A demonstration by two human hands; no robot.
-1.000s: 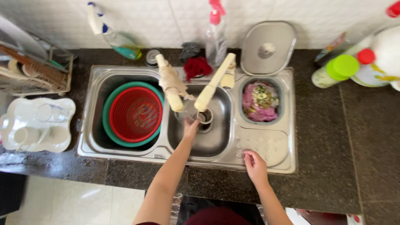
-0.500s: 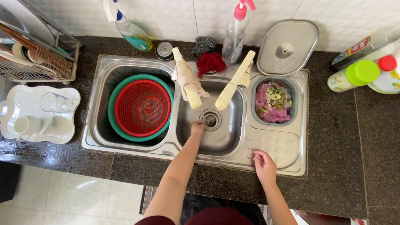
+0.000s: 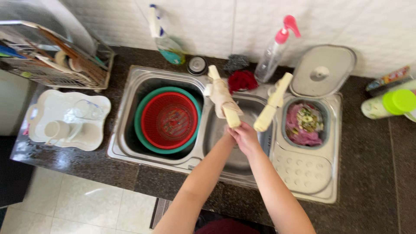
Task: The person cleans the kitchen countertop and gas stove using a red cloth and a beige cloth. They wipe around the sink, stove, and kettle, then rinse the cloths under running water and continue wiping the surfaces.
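My left hand [image 3: 228, 132] and my right hand [image 3: 247, 140] are pressed together over the middle basin of a steel sink [image 3: 213, 130]. They sit just below the tips of two cream taps: a cloth-wrapped tap [image 3: 223, 102] and a bare tap [image 3: 271, 106]. My right hand lies partly over the left, and the picture is blurred there. Whether anything is held between them I cannot tell. Both forearms reach in from the bottom edge.
A red colander [image 3: 170, 120] sits in a green bowl [image 3: 141, 130] in the left basin. The small right basin [image 3: 284, 130] holds pink scraps, its lid [image 3: 323, 71] behind. Spray bottles [image 3: 273, 52], a red scrubber [image 3: 242, 80], a white tray [image 3: 39, 108] and a dish rack [image 3: 52, 65] stand around.
My right hand has left the drainboard at the sink's right and joined my left hand under the taps. My left hand has risen from the drain.
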